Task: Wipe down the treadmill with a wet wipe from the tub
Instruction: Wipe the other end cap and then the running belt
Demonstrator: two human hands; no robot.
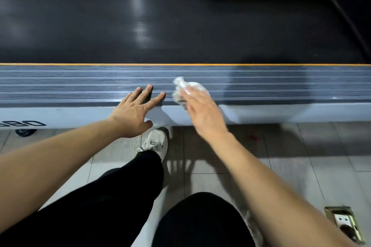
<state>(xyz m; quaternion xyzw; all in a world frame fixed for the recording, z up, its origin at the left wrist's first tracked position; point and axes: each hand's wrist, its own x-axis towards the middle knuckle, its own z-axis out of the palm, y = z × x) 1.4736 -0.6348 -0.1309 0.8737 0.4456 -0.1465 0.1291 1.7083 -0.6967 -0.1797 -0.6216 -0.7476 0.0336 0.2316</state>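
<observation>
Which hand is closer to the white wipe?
The right hand. It presses the crumpled wipe onto the ribbed side rail. The left hand rests fingers-spread on the same rail, just left of the wipe, not touching it.

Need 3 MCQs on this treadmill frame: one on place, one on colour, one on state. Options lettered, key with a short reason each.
1. Where is the wet wipe?
A. on the black belt
B. on the ribbed side rail, under the right hand
C. on the floor

2. What colour is the thin trim between the belt and the side rail?
A. orange
B. green
C. white

3. How is the left hand?
A. gripping the wipe
B. clenched in a fist
C. fingers spread flat on the rail

Key: B, the right hand presses the crumpled wipe to the rail; A, an orange line runs along the belt edge; C, straight fingers rest on the ribs.
</observation>
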